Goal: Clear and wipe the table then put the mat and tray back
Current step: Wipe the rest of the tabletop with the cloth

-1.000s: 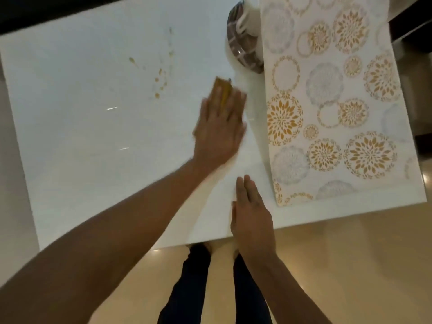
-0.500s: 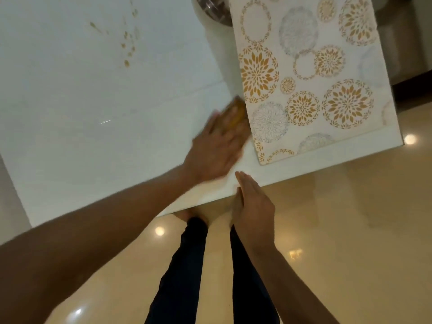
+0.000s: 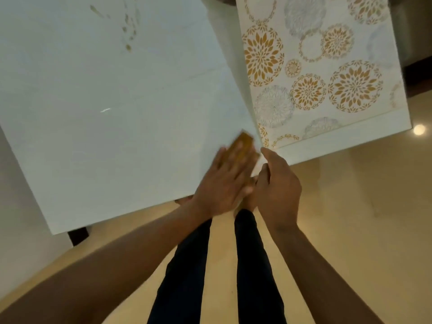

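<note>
Glossy beige floor tiles (image 3: 350, 230) spread below us, and over them stands the white rectangular table (image 3: 105, 136), seen from above. We have our left hand (image 3: 224, 183) laid flat with straight fingers on a yellow-brown wiping cloth (image 3: 243, 142), pressing it onto the tabletop close to the near edge; the hand is blurred. Our right hand (image 3: 278, 190) hangs just past the near edge, touching the left one, fingers loosely bent with the palm turned toward the left hand, and it holds nothing we can see. Right beside the cloth lies the white place mat with orange and grey flower circles (image 3: 315, 66), covering the right part of the table, its near left corner just off the cloth. Far on the left, small brownish stains (image 3: 128, 31) dot the white surface. Our dark trouser legs (image 3: 210, 265) show under the arms, and a dark table leg (image 3: 78, 235) peeks out at the near left corner.
</note>
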